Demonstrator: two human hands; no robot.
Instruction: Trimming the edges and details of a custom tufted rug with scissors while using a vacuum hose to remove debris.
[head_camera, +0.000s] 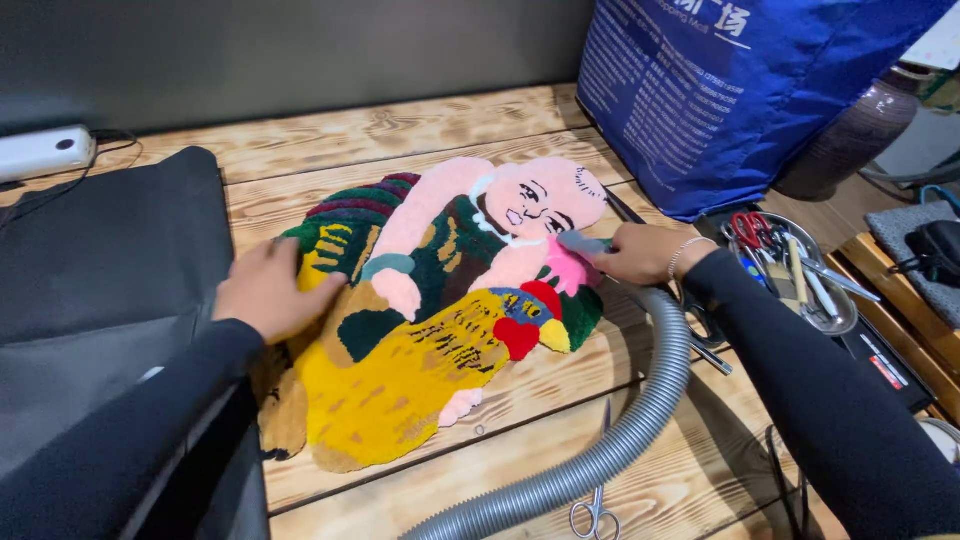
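Pressing left hand (268, 290) on tufted rug (420, 330), ribbed grey hose (640, 410) alongside

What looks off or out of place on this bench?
Nothing damaged or spilled. The only loose item is a pair of scissors lying open-handled near the front table edge, beside the grey hose. The rug lies flat under the left hand; the right hand holds the nozzle on it.

Left hand (265, 290) flat, palm down, fingers spread forward, black-sleeved arm reaching from lower left. Right hand (635, 252) fingers curled in a grip, bracelet on wrist, black-sleeved arm from lower right.
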